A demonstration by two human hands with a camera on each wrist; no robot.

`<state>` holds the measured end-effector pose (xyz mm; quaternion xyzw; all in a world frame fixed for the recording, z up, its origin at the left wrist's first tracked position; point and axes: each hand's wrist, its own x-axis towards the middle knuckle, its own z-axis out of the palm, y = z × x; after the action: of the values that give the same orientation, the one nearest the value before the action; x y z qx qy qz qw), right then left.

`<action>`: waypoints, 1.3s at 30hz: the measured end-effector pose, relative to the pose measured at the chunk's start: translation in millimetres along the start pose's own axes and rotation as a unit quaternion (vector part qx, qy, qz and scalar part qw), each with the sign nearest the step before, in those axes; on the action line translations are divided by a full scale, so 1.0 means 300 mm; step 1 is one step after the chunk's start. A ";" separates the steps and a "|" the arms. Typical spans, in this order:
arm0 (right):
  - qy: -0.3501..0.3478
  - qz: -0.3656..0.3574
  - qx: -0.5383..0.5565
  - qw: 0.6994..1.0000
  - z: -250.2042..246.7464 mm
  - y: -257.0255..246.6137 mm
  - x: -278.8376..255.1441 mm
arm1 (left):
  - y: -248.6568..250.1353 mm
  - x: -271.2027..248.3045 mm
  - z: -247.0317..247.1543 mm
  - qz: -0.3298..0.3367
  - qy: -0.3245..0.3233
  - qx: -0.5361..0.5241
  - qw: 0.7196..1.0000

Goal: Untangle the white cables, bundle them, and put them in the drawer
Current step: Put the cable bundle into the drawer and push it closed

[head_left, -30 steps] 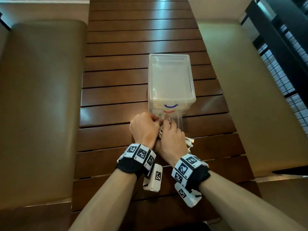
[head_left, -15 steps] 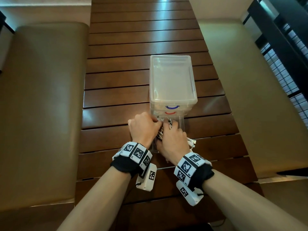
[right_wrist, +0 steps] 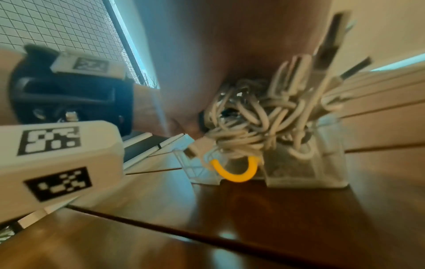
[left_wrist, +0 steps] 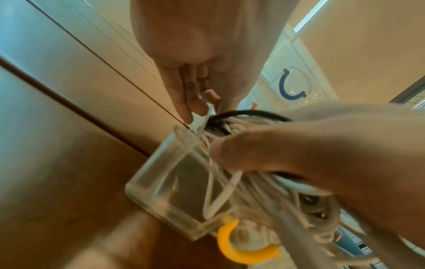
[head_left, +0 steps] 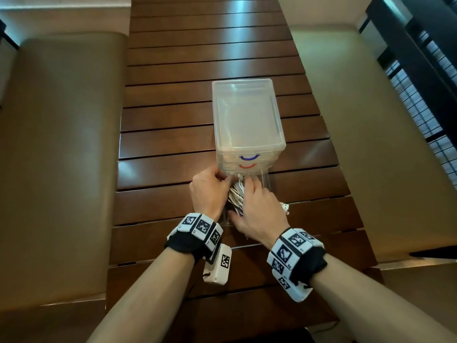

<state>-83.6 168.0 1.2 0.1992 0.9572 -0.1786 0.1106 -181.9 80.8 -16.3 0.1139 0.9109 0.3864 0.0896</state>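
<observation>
A clear plastic drawer unit (head_left: 248, 120) stands mid-table, its bottom drawer (left_wrist: 174, 183) with a yellow handle (right_wrist: 234, 173) pulled out. A bundle of white cables (head_left: 236, 195) sits in that drawer, a black strand (left_wrist: 243, 112) across its far end. My right hand (head_left: 257, 206) lies over the bundle, thumb (left_wrist: 241, 152) curled against its left side, holding it. My left hand (head_left: 210, 191) is at the drawer's far-left corner, fingertips (left_wrist: 195, 107) pinching a white cable end. In the right wrist view the cable loops (right_wrist: 253, 118) and plugs rise above the drawer rim (right_wrist: 326, 127).
The unit's upper drawers have a blue handle (head_left: 249, 158) and a red handle (head_left: 247, 166) and are closed. A white USB plug (head_left: 285, 207) hangs past the drawer's right side. Brown wooden slat table (head_left: 173, 144), padded benches (head_left: 61, 157) on both sides.
My right hand has settled lower and flatter over the bundle in the drawer. My left hand stays at the drawer's far-left corner.
</observation>
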 end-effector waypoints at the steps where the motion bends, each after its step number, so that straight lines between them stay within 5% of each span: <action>1: 0.009 0.002 -0.008 1.000 0.006 -0.002 -0.002 | -0.005 -0.005 0.003 0.004 -0.002 -0.011 1.000; 4: 0.023 0.007 0.039 0.999 0.007 -0.002 0.019 | -0.038 -0.004 -0.008 -0.031 -0.056 -0.045 0.997; 8: 0.040 0.018 0.074 0.996 0.008 0.003 0.035 | -0.075 -0.017 -0.047 -0.136 -0.241 -0.131 0.952; 12: 0.049 0.044 0.090 0.994 0.013 -0.008 0.041 | -0.096 -0.062 -0.058 -0.102 -0.301 -0.153 0.936; 22: 0.106 0.195 0.225 0.949 0.032 -0.063 0.072 | -0.070 -0.087 -0.064 -0.060 -0.306 -0.134 0.941; 31: 0.116 0.209 0.185 0.953 0.044 -0.092 0.107 | -0.075 -0.055 -0.063 -0.048 -0.313 -0.115 0.941; 39: 0.002 0.187 0.302 0.935 -0.017 -0.030 0.124 | -0.088 -0.042 -0.054 -0.139 -0.348 -0.225 0.899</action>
<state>-121.6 175.0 -2.0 0.3992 0.8036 -0.4350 0.0749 -177.5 48.5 -23.3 0.0905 0.7170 0.5002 0.4770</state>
